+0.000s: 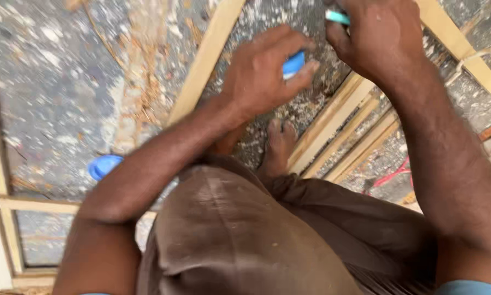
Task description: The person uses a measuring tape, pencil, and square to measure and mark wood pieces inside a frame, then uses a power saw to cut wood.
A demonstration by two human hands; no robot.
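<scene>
A small blue piece [293, 64] is sitting pinched in the left hand [262, 71], near the top middle of the view — the fingers [305, 70] are curling around it in a clenched grip, so only its blue edge is showing. Just beside it, up at the top edge, the right hand [374, 33] is closing its grip on a thin teal piece [337, 17], which is poking out past the knuckles; what either piece is cannot be told through the blur.

Both hands are hovering over a speckled grey floor [54, 98], dusted with sawdust. Pale wooden strips [204, 60] are lying across it — one slanting under the left wrist, more stacked under the right forearm. A bare foot [280, 146] is resting on the floor between the arms, above brown cloth [229, 235] covering the lap. A blue cap [104, 165] is lying on the floor beside the left forearm.
</scene>
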